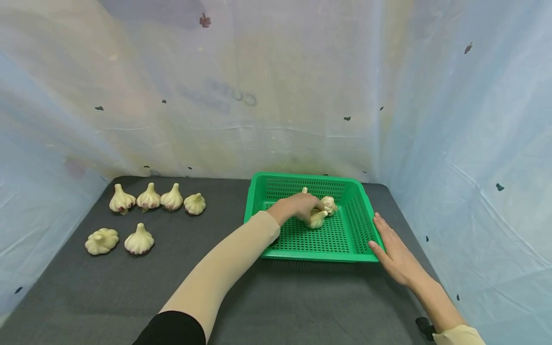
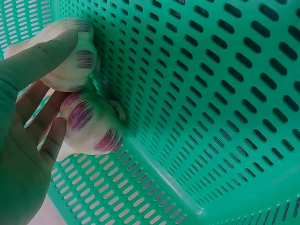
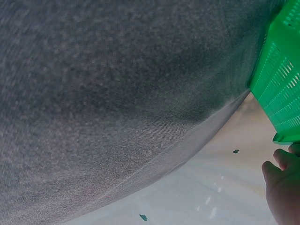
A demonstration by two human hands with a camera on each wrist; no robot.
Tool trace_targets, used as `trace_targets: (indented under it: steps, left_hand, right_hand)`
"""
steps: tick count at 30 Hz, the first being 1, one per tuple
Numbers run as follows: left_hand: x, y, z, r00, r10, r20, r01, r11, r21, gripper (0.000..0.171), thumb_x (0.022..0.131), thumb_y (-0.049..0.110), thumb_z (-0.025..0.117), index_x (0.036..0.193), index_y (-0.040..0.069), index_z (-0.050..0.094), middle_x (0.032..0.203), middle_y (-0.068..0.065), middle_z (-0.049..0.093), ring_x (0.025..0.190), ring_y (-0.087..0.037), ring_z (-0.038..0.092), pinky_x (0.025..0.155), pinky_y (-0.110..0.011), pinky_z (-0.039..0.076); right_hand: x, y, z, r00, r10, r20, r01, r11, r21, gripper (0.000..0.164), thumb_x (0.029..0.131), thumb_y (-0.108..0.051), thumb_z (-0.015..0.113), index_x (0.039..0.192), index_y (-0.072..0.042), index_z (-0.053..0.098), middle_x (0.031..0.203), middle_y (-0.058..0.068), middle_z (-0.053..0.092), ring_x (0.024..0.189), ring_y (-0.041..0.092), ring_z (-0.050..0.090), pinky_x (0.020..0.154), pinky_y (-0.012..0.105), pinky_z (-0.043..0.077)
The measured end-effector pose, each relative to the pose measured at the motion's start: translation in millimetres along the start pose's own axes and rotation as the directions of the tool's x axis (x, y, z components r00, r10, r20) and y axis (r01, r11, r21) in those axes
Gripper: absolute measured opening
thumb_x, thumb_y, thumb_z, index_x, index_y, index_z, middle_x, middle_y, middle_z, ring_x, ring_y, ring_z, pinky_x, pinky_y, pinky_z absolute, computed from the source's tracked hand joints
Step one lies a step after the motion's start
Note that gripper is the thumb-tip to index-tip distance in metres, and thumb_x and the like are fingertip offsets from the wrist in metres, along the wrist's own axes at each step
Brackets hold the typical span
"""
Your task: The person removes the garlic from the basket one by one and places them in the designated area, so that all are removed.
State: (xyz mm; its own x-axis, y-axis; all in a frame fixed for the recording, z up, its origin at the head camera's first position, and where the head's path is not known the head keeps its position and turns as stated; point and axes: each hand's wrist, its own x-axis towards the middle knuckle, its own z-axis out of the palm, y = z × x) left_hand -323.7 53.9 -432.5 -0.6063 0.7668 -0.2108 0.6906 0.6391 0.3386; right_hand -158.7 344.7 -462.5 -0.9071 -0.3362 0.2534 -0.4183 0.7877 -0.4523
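Inside the green plastic basket (image 1: 302, 255), my left hand (image 1: 299, 207) reaches down among garlic bulbs. It grips a garlic bulb (image 2: 70, 70), the thumb laid over it and the fingers beneath. A second purple-streaked bulb (image 2: 93, 123) lies against those fingers, close to the basket wall. From the head view, one bulb (image 1: 329, 205) shows beyond the fingertips, another bulb (image 1: 316, 220) just below them, and the tip of one more (image 1: 304, 190) behind the hand. My right hand (image 1: 397, 256) rests at the basket's right rim with fingers extended and thumb near the front corner.
On the dark grey table (image 1: 181, 278), left of the basket, several garlic bulbs form a back row (image 1: 148, 197). Two more, a left bulb (image 1: 101, 241) and a right bulb (image 1: 139, 239), sit in front. Pale plastic sheeting (image 1: 280, 96) hangs behind and at both sides.
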Motion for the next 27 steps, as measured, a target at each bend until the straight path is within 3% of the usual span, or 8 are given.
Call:
trace_targets:
  steps: [10, 18, 23, 27]
  left_hand:
    - [-5.0, 1.5, -4.5, 0.999, 0.036, -0.025, -0.038, 0.998, -0.054, 0.054, 0.098, 0.012, 0.075, 0.149, 0.021, 0.059, 0.146, 0.000, 0.061, 0.118, -0.017, 0.063, 0.085, -0.026, 0.053]
    - [-7.1, 6.5, -12.4, 0.992, 0.087, -0.094, -0.096, 0.991, -0.090, 0.040, 0.095, 0.010, 0.077, 0.134, 0.016, 0.069, 0.114, 0.004, 0.066, 0.092, -0.012, 0.060, 0.077, -0.025, 0.051]
    - [-13.4, 9.8, -20.3, 0.989, 0.082, -0.124, -0.098, 0.987, -0.125, 0.049, 0.094, 0.014, 0.078, 0.141, 0.013, 0.064, 0.128, -0.001, 0.062, 0.102, -0.013, 0.058, 0.081, -0.025, 0.052]
    - [-16.4, 8.4, -25.5, 0.983, 0.093, -0.160, -0.108, 0.990, -0.089, 0.053, 0.094, 0.019, 0.079, 0.143, 0.012, 0.062, 0.135, -0.004, 0.060, 0.108, -0.014, 0.056, 0.085, -0.026, 0.050]
  right_hand:
    - [0.3, 0.9, 2.0, 1.000, -0.009, -0.008, 0.009, 1.000, -0.003, 0.069, 0.111, -0.023, 0.049, 0.167, -0.006, 0.014, 0.173, 0.016, 0.012, 0.159, 0.038, 0.012, 0.129, 0.047, 0.009]
    - [-2.0, 0.9, 1.6, 1.000, -0.017, -0.017, 0.017, 1.000, -0.001, 0.069, 0.111, -0.022, 0.050, 0.167, -0.006, 0.014, 0.174, 0.012, 0.010, 0.160, 0.033, 0.009, 0.129, 0.041, 0.008]
    - [-1.7, 0.0, 1.1, 1.000, -0.023, -0.019, 0.023, 1.000, -0.008, 0.068, 0.111, -0.022, 0.050, 0.167, -0.005, 0.015, 0.174, 0.013, 0.011, 0.160, 0.032, 0.009, 0.129, 0.037, 0.006]
    - [-1.7, -0.5, 0.6, 1.000, -0.025, -0.018, 0.025, 1.000, -0.003, 0.068, 0.111, -0.021, 0.049, 0.167, -0.004, 0.015, 0.174, 0.013, 0.011, 0.160, 0.032, 0.008, 0.129, 0.038, 0.005]
